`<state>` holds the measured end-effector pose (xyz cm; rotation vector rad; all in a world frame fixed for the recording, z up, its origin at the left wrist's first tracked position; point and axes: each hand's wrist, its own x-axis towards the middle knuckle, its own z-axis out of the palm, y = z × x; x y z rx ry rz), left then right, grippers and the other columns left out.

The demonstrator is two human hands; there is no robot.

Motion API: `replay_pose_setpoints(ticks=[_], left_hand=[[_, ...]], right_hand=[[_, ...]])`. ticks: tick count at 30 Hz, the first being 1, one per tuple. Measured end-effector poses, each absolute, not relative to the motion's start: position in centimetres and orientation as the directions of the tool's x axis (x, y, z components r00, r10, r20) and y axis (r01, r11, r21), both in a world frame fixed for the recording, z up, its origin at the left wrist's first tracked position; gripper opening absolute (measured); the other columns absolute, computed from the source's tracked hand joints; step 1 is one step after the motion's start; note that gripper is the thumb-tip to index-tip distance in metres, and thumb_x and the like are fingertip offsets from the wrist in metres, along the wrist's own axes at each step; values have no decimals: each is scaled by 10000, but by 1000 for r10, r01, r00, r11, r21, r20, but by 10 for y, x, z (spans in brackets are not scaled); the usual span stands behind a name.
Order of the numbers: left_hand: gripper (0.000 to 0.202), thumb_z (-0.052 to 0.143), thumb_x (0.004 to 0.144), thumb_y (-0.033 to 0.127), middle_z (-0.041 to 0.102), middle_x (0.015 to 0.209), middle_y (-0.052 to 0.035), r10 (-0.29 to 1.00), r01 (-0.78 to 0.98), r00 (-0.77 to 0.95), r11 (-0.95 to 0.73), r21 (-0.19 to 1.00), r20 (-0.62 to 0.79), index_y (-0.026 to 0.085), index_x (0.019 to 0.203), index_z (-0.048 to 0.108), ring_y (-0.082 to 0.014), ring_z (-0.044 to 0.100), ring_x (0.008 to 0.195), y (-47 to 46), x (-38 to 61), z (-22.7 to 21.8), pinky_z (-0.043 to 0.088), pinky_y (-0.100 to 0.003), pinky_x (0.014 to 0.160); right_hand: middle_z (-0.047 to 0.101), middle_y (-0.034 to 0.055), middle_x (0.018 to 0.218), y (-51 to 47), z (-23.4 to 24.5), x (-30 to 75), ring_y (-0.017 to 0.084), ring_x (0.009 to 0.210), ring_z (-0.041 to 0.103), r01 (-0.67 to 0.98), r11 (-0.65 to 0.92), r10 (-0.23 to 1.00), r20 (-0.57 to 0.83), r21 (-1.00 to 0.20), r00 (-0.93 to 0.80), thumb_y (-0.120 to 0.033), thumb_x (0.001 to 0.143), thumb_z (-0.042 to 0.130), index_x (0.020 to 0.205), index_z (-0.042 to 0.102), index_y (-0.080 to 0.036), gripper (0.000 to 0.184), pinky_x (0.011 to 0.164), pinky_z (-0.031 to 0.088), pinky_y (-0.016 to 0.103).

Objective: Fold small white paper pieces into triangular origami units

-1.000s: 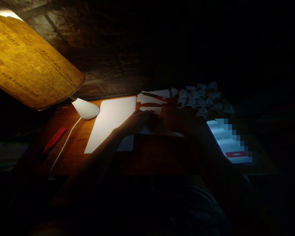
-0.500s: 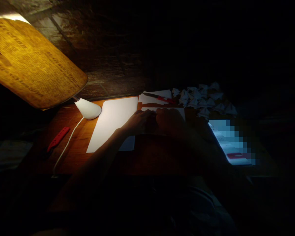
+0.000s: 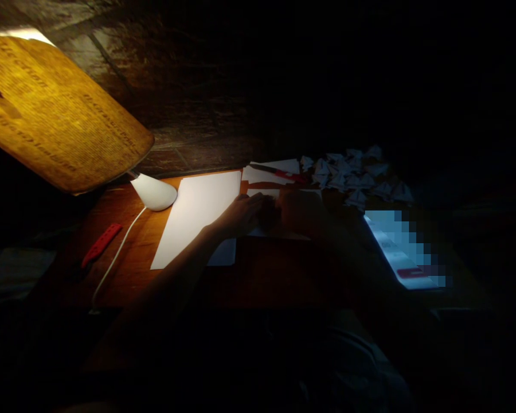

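Note:
Both my hands are over a small white sheet of paper (image 3: 279, 231) on the wooden desk, in deep shadow. My left hand (image 3: 243, 213) rests at the sheet's left side, with its fingers bent toward the right. Near the right side is my right hand (image 3: 300, 207), its fingers curled in. What the fingers pinch, if anything, is too dark to make out. A strip of the paper shows between the hands. Left of them lies a stack of large white sheets (image 3: 198, 212), partly under my left forearm.
Behind are more white papers (image 3: 270, 170) with a red-handled knife (image 3: 284, 173) on them. Several folded paper pieces (image 3: 348, 172) crowd the back right. A lit screen (image 3: 395, 252) lies right. At left stand a lamp (image 3: 155, 192), its cord (image 3: 118, 255) and a red cutter (image 3: 102, 245).
My right hand has shifted slightly to the right, away from my left. More of the small sheet shows between and below the hands. My left hand has barely moved.

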<state>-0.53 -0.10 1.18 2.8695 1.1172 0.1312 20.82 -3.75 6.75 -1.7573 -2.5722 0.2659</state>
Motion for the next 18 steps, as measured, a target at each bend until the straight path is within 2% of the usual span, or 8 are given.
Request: replay_pose_setpoints(ticks=[5,10,15,18], left_hand=[[483,517,882,93,648,1451,-175,677,675,735,-735,54,36,131,1350,631,-316,685,1174,-4,-3,15,514,-488,1072],[542,493,894,73,662,1420,-174,694,691,719,-720,74,39,141,1424,583,-315,688,1160,-1,-3,6,512,-508,1088],[524,493,907,96,665,1420,-173,683,679,724,-730,78,97,156,1421,579,-320,677,1200,3,-7,-3,518,-527,1098],[530,487,902,87,676,1391,-156,672,665,732,-741,96,117,172,1416,584,-305,684,1193,2,-9,0,534,-516,1083]], right_hand=[[809,228,1195,-33,67,208,316,1024,782,925,358,923,-104,-128,-371,-183,1003,518,1267,778,-105,379,792,545,355],[820,196,1201,-30,67,208,312,1017,789,924,356,919,-125,-143,-373,-181,1003,515,1230,798,-130,367,790,543,360],[825,179,1180,-29,61,211,291,1021,784,916,358,922,-88,-184,-378,-221,1023,505,1227,802,-160,365,774,524,342],[815,151,1236,-33,61,213,269,1048,774,903,369,916,-78,-218,-393,-220,1037,482,1235,801,-180,378,776,506,327]])
